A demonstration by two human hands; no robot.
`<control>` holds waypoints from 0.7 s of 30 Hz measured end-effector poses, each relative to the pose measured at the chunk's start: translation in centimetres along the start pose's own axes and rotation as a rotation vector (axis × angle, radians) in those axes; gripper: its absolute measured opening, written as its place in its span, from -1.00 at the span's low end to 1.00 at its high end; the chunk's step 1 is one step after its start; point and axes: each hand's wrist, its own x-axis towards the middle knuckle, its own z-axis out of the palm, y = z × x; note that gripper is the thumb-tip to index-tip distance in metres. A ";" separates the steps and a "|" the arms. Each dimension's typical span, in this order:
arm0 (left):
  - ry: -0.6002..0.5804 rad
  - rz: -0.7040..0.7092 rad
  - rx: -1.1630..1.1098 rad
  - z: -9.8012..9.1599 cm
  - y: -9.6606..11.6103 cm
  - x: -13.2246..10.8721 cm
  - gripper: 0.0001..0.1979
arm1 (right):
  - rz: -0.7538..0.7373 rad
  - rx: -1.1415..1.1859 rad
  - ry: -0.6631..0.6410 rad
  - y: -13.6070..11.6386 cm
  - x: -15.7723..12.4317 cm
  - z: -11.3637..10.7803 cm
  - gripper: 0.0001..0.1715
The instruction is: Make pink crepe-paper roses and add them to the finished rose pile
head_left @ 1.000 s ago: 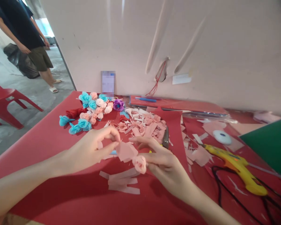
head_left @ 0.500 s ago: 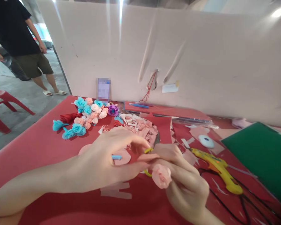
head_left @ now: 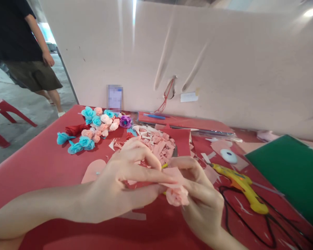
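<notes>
In front of me, my right hand (head_left: 203,199) has its fingers closed around a small pink paper rose (head_left: 177,196), whose bloom faces toward me. My left hand (head_left: 120,185) pinches a flat pink paper piece (head_left: 173,174) between thumb and forefinger, just above the bloom and touching it. The rose's stem is hidden by the fingers. Behind the fingertips shows a bit of a yellow object (head_left: 164,166), mostly covered. Beyond my left hand lies a heap of pink paper scraps (head_left: 160,144).
Finished paper flowers (head_left: 101,128) in blue, pink, red and purple lie at the left back. A yellow glue gun (head_left: 241,184) with a black cord, a white round object (head_left: 229,156) and a green board (head_left: 287,173) are to the right. A person (head_left: 21,41) stands beyond a red stool (head_left: 5,113).
My left thumb and forefinger have closed in on the paper piece, bringing it over the rose's upper edge. The rose has shifted slightly left. The person at the left has moved their legs and arm.
</notes>
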 end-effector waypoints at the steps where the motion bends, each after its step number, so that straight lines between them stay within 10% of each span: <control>1: -0.003 -0.010 0.002 0.1 0.0 0.0 -0.81 | 0.006 0.001 0.002 0.0 0.0 0.0 -0.70; 21: 0.063 -0.167 -0.261 0.8 -0.6 -0.1 -0.82 | 0.223 0.006 0.100 -0.8 -0.8 0.8 -0.52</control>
